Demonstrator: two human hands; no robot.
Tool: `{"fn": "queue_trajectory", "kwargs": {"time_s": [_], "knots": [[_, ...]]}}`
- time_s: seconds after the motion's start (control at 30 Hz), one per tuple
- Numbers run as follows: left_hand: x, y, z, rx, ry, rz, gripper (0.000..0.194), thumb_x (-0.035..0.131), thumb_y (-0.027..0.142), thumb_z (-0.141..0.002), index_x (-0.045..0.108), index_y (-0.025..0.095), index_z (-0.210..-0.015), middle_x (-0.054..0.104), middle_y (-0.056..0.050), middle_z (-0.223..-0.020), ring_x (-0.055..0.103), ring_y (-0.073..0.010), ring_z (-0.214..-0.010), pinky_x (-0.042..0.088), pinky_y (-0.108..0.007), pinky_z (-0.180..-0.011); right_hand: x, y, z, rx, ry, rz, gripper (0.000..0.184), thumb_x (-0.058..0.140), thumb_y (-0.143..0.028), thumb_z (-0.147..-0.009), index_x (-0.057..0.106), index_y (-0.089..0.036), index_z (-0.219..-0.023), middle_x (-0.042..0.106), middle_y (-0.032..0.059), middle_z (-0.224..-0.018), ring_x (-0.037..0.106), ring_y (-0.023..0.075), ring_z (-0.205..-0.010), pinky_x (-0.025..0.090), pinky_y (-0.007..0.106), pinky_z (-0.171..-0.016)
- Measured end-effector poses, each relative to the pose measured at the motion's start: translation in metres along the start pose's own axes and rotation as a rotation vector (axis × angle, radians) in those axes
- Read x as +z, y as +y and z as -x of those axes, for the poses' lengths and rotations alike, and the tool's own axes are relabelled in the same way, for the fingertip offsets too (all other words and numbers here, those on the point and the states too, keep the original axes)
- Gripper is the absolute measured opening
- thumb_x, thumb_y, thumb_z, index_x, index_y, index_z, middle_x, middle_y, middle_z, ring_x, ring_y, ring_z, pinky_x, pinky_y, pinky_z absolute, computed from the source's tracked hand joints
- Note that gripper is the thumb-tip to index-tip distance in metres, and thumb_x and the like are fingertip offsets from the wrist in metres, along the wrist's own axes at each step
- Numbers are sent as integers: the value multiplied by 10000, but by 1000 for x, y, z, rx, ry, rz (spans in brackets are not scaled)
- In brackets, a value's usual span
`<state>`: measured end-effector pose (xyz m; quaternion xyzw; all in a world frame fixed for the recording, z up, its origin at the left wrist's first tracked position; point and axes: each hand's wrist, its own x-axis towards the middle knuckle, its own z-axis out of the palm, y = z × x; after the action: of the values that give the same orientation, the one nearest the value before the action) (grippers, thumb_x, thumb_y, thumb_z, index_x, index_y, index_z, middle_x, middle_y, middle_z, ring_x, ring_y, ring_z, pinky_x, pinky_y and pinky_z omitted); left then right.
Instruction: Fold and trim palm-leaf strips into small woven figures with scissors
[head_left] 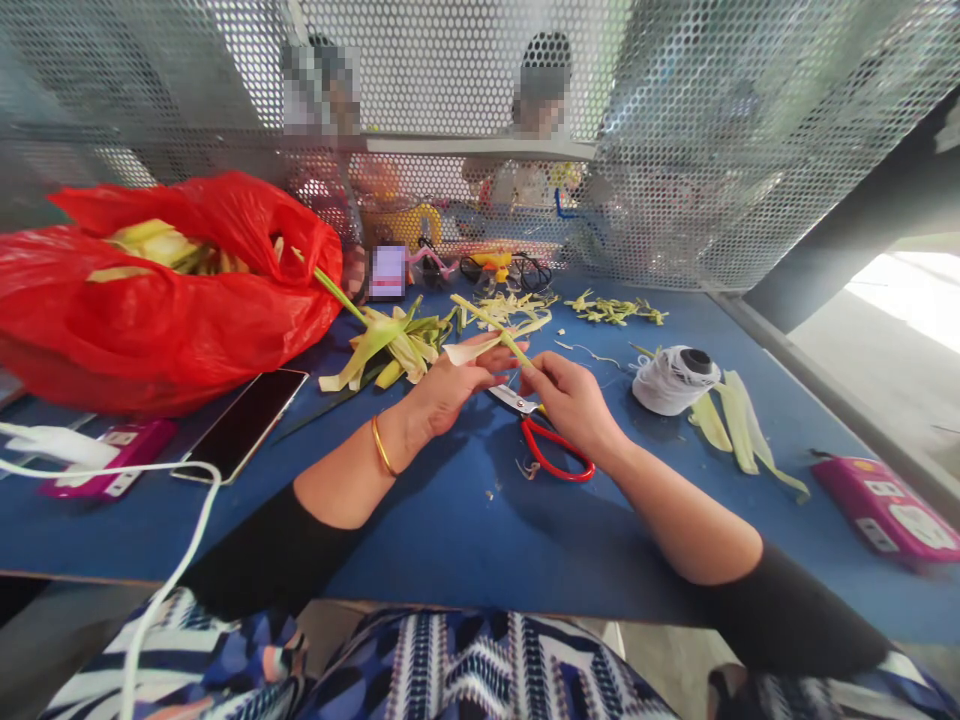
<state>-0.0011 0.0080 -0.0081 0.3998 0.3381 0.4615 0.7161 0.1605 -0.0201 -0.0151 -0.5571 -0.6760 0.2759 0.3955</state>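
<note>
My left hand (451, 392), with a gold bangle at the wrist, has its fingers closed around a pale green corn husk strip (480, 349). My right hand (568, 394) pinches the lower end of the same strip between thumb and fingers. Just under my right hand lie scissors with red handles (551, 462), their blades partly hidden by my hands. A heap of loose corn husks (390, 350) rests left of my fingers. Behind them are small cut husk pieces (517, 308). A white thread spool (670, 381) stands right of my right hand.
On the left sits a red plastic bag (165, 330) of husks, with a phone (247, 425) and white cable (202, 500) before it. A magenta box (885, 508) lies at the right edge. A perforated metal screen (465, 90) borders the back; people sit beyond it.
</note>
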Motion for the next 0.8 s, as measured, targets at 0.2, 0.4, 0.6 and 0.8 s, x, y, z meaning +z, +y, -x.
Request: {"fn": "queue_trajectory", "kwargs": {"time_s": [0.2,0.4,0.6,0.8], "knots": [[-9,-5,-3,23,-141,-102,531,626,-6,-630,701,173,-1124,755,-100,-1170,704,-252,-1087,526,-331,-902,-5,-1,-2,-41,36,-30,194,542,-339,-882,605,-208,-753,620,-17,-611,516,134,-578,371,261,-597],[-25,14,-8,-153,-308,-44,557,568,61,-656,696,147,-1192,747,-131,-1184,733,-261,-1012,554,-344,-839,-18,5,-4,-322,191,358,240,508,-278,-943,632,-218,-747,649,27,-719,560,160,-680,373,274,-653],[-6,2,1,-91,-113,-139,353,785,162,-716,739,168,-1066,778,-51,-930,713,-143,-729,526,-250,-676,-11,9,-1,-544,152,696,318,423,-265,-1014,722,-193,-933,683,64,-799,588,180,-719,383,293,-720],[4,-3,4,-45,58,-183,185,812,231,-744,752,158,-903,740,-20,-776,660,-112,-640,490,-230,-614,-9,7,0,-522,117,778,386,405,-341,-1039,704,-169,-866,677,65,-773,567,170,-681,361,286,-714]]}}
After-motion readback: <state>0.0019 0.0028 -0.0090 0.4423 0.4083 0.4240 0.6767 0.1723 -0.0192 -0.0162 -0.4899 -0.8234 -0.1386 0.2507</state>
